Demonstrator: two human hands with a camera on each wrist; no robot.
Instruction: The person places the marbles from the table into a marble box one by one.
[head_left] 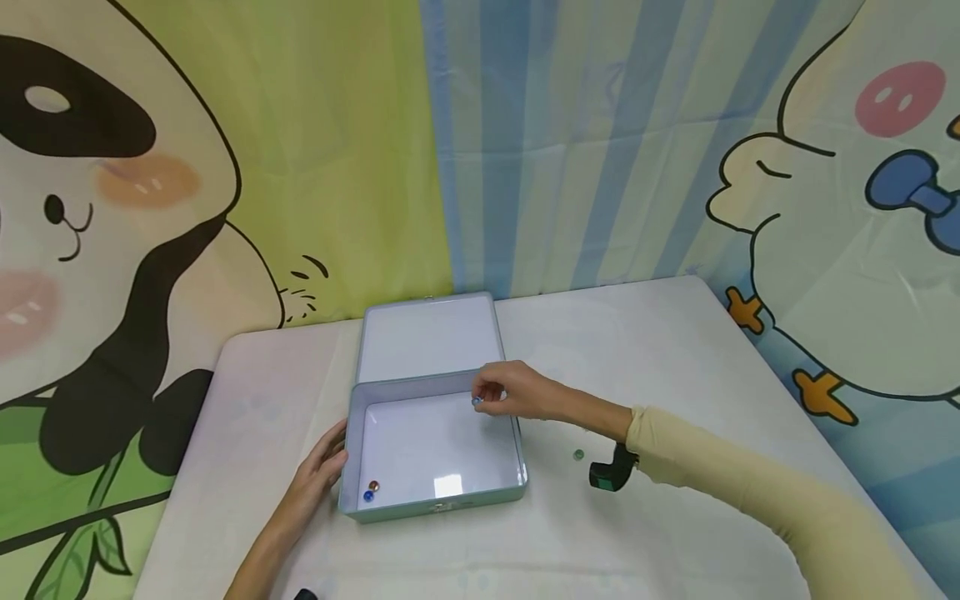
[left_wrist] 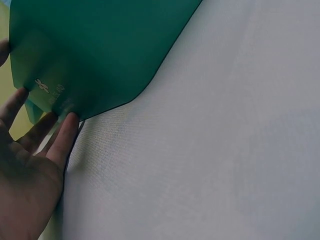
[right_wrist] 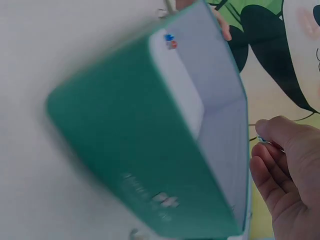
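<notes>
A pale green metal box (head_left: 480, 493) with a white inside lies open on the table. My right hand (head_left: 521, 390) is over its far right corner and pinches a small bluish marble (head_left: 477, 401) between thumb and fingertip; the right wrist view shows a sliver of that marble (right_wrist: 262, 140). In the box's near left corner sit an orange marble (head_left: 374, 486) and a blue marble (head_left: 368, 496), side by side. My left hand (head_left: 303, 487) rests against the box's left wall. In the left wrist view its extended fingertips touch the green outer side (left_wrist: 110, 55).
The box's lid (head_left: 431, 337) is folded back flat behind it. A green marble (head_left: 578, 454) lies on the white-covered table (head_left: 630, 542), right of the box. A black wrist device (head_left: 613, 469) hangs under my right wrist. A printed cartoon curtain (head_left: 360, 167) stands behind the table.
</notes>
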